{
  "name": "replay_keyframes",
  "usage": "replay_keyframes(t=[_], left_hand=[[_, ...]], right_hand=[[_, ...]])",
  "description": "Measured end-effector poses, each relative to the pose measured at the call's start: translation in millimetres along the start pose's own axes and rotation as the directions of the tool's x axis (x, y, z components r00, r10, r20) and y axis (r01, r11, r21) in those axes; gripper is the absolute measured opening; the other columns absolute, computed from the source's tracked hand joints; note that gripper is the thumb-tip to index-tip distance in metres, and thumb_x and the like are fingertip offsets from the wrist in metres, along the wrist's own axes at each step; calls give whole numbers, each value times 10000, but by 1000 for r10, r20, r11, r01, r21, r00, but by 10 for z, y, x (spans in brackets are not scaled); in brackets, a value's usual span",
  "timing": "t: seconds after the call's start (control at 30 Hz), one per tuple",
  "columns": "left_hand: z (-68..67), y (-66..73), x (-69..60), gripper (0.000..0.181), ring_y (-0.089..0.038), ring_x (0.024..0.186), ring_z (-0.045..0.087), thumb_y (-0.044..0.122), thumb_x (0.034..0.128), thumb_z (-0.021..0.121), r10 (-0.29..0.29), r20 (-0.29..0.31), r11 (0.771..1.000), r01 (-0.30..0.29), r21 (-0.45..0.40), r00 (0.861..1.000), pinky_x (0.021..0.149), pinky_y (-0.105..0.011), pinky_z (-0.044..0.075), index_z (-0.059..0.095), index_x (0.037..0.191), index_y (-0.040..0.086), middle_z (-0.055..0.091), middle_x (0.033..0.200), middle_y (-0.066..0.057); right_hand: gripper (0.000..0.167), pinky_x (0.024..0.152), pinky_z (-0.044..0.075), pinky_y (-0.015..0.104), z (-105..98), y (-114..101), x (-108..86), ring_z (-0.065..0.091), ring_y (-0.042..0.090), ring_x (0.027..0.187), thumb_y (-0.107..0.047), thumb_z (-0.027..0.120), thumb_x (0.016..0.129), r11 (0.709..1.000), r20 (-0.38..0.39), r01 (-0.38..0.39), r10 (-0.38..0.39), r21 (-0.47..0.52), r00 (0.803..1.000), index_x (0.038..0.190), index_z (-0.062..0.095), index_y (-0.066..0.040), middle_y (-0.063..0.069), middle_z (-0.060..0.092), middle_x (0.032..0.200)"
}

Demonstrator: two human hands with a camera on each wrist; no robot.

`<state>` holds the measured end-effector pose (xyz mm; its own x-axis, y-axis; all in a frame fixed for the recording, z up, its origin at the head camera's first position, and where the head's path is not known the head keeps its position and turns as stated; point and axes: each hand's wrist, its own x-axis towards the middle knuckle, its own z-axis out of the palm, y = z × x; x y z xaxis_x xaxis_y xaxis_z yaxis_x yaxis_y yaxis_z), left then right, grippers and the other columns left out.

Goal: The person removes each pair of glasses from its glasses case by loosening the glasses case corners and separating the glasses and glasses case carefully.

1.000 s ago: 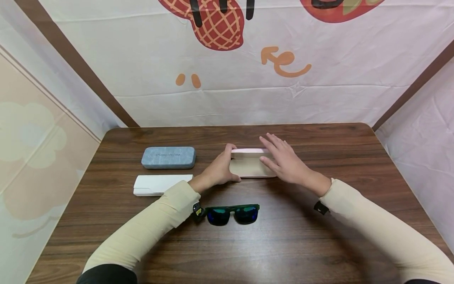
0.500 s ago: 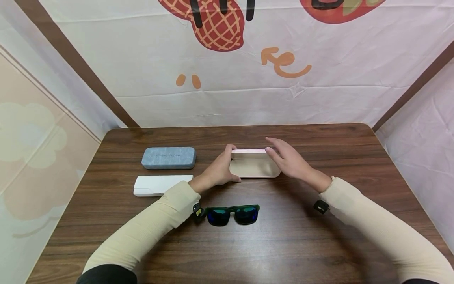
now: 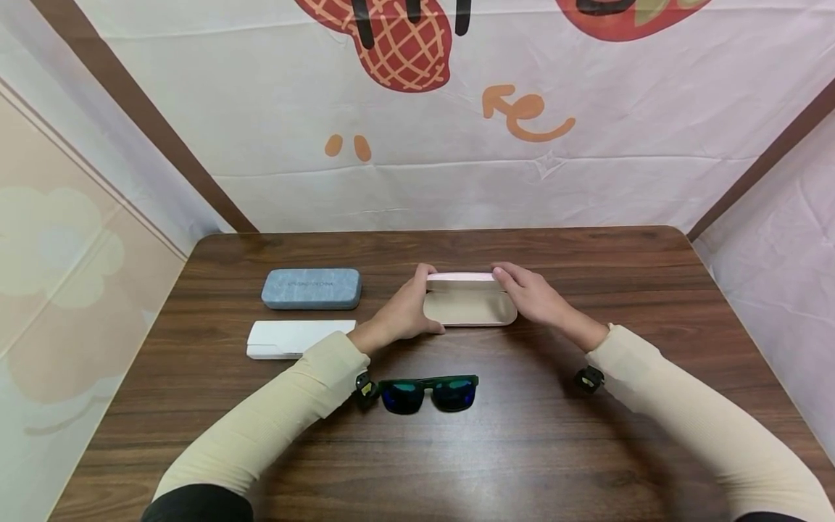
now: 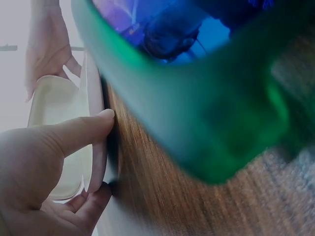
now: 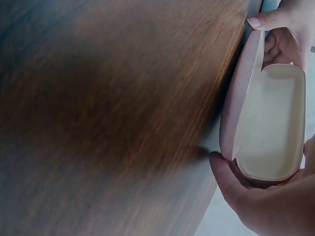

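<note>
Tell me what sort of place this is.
Perhaps a makeshift recording booth: a brown wood-grain table, a white fabric backdrop printed with cartoon motifs behind it, and a small black wrist-worn device.

- A brown tabletop (image 5: 108, 113) is filling the left side.
- At right, a pink case (image 5: 273, 120) is showing its open cream interior.
- At upper right, the left hand (image 5: 291, 30) is holding one end.
- At lower right, the right hand (image 5: 273, 202) is gripping the other.
</note>
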<state>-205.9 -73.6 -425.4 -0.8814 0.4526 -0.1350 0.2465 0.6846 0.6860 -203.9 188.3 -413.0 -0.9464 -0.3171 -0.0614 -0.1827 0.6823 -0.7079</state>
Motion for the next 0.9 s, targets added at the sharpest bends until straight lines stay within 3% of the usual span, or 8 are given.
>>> replay_keyframes(t=[0.13,0.3,0.53,0.9], left_hand=[[-2,1,2,957,-309,1311,509,140,790,899,5,6,1000,-5,1,1000,1046,-448,450,240,1481,81,490,1432,-212],[-20,-14,13,947,-315,1276,515,75,770,891,39,20,999,-39,-7,999,1032,-451,458,242,1459,58,481,1412,-218],[-36,-49,19,915,-314,1238,514,-21,750,830,86,61,996,-85,-22,994,994,-446,470,239,1445,53,457,1403,-208],[-39,-54,30,862,-314,1243,532,12,751,844,103,44,995,-103,-3,994,995,-445,477,281,1403,51,486,1387,-217]], right_hand=[[558,1134,343,544,-23,10,16,460,398,1379,-390,338,1125,1000,35,13,-13,8,999,1479,484,15,230,514,1476],[471,1108,372,555,-38,14,50,489,379,1353,-342,386,1122,995,72,38,-45,89,996,1438,560,-39,202,558,1438],[407,1128,356,534,-29,37,64,461,341,1389,-262,456,1107,985,70,61,-73,161,995,1431,583,-51,175,548,1463],[373,1110,383,526,-61,28,73,483,327,1370,-210,506,1088,976,93,62,-83,210,992,1415,604,-59,174,557,1454]])
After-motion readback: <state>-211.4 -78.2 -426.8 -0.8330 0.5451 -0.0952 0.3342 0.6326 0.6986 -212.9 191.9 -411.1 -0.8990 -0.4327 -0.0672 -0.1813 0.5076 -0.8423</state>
